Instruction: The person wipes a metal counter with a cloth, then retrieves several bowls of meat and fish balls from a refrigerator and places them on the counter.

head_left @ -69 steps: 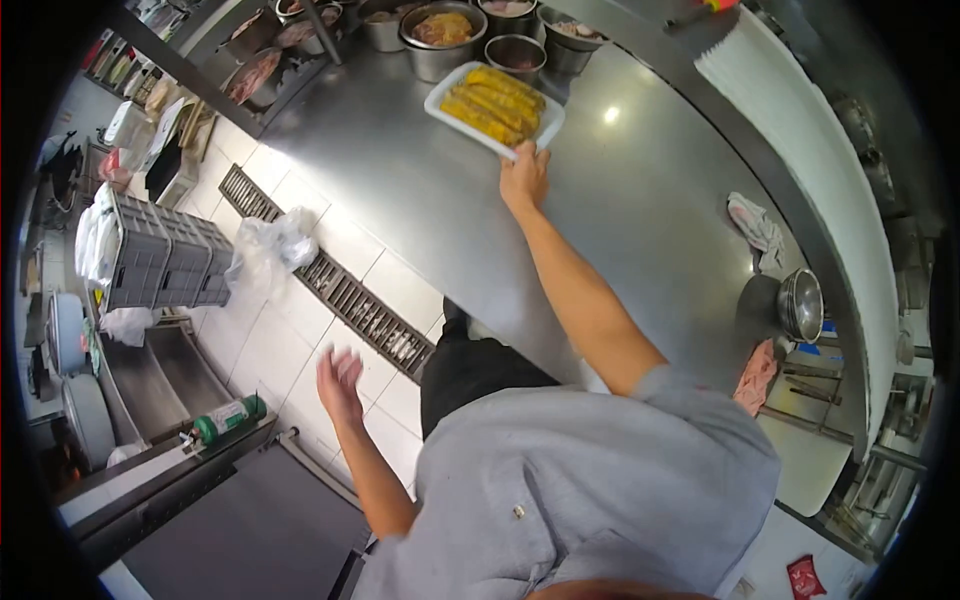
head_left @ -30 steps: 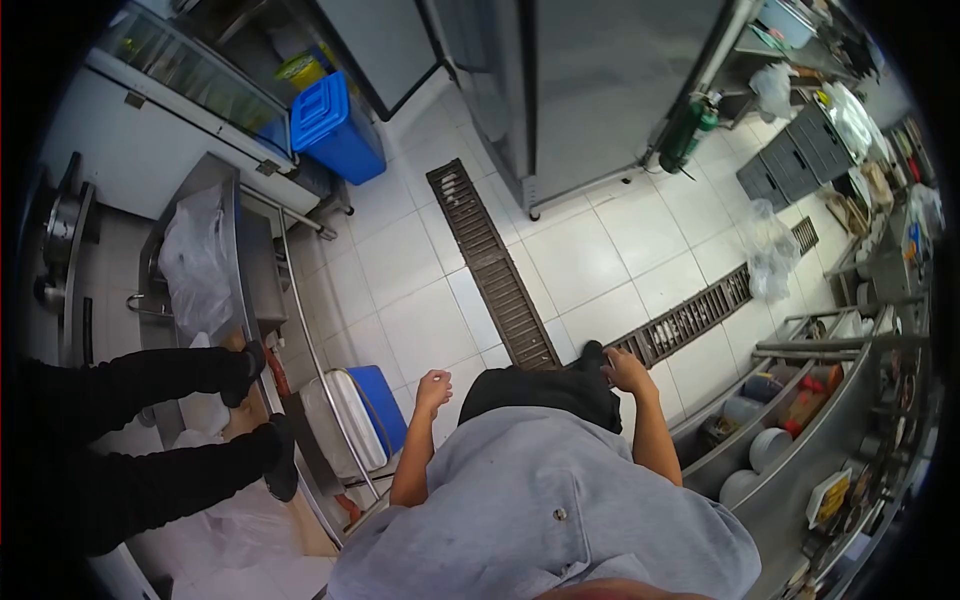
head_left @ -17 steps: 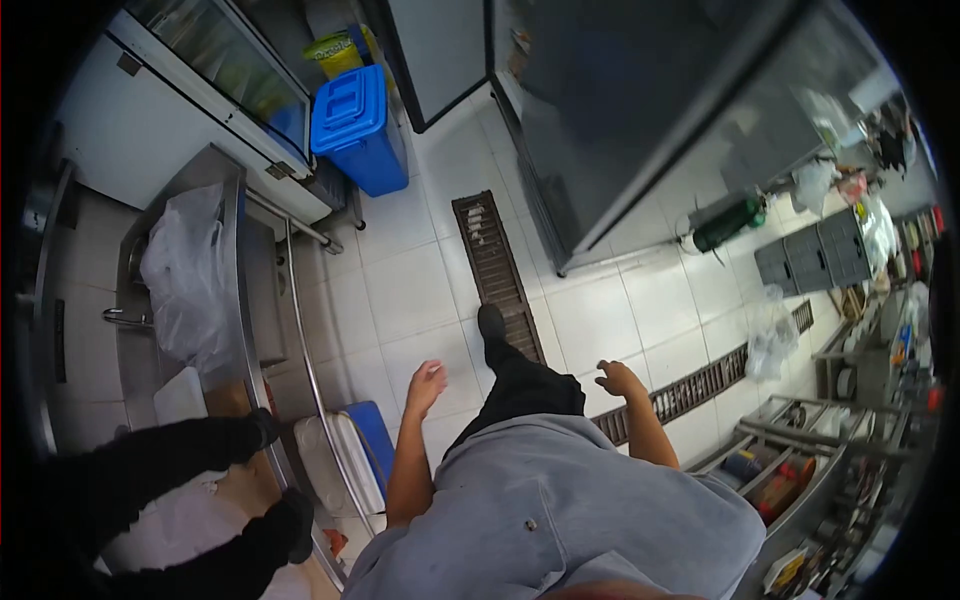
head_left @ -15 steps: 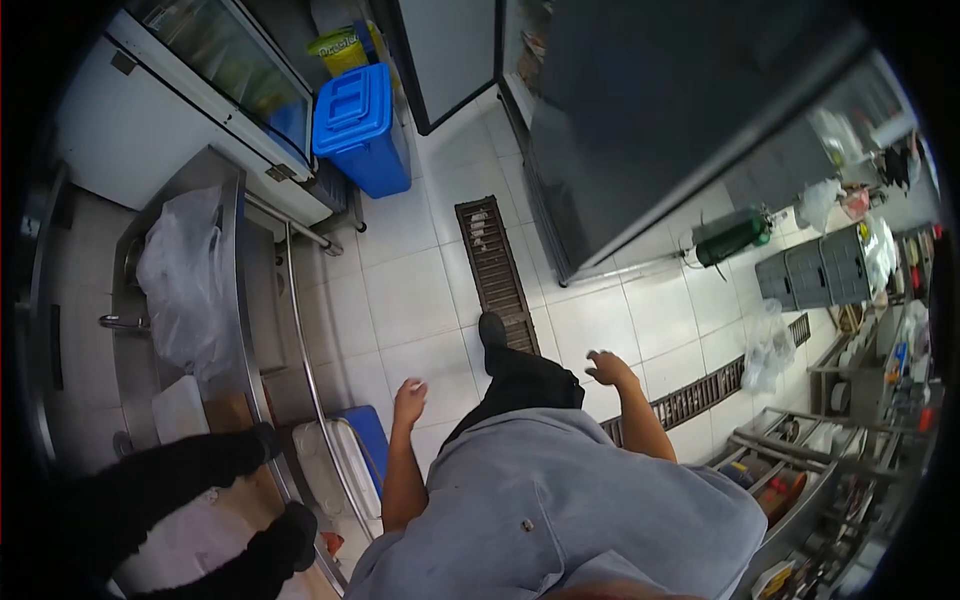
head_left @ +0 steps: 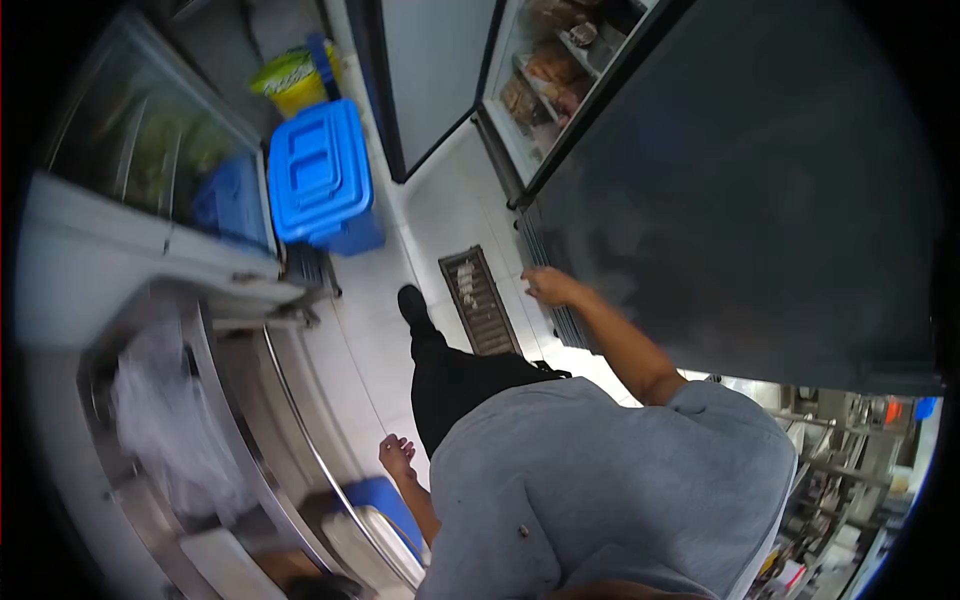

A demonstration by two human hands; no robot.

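My left hand (head_left: 398, 455) hangs low at my side, its fingers loosely bent with nothing in them. It is nearest to the metal rail (head_left: 300, 405) of the sink counter and a blue-and-white container (head_left: 385, 510) below. My right hand (head_left: 548, 287) reaches forward over the floor, fingers loosely apart and holding nothing. Beside it stands the large dark side (head_left: 740, 200) of an upright fridge, with no contact that I can make out. Farther ahead the fridge door (head_left: 440, 75) hangs open, and wrapped food (head_left: 555, 65) shows on the shelves inside.
A blue lidded bin (head_left: 320, 175) stands ahead on the left, before a yellow bucket (head_left: 295, 80). A glass-door cooler (head_left: 150, 140) is at far left. A steel sink (head_left: 225, 390) holds clear plastic. A floor drain grate (head_left: 480, 305) lies ahead; crowded racks (head_left: 840, 480) stand at lower right.
I have stepped forward, so the bin and the open fridge are nearer. My right hand has swung forward beside the fridge, and my left hand has dropped back. More of the fridge shelves shows.
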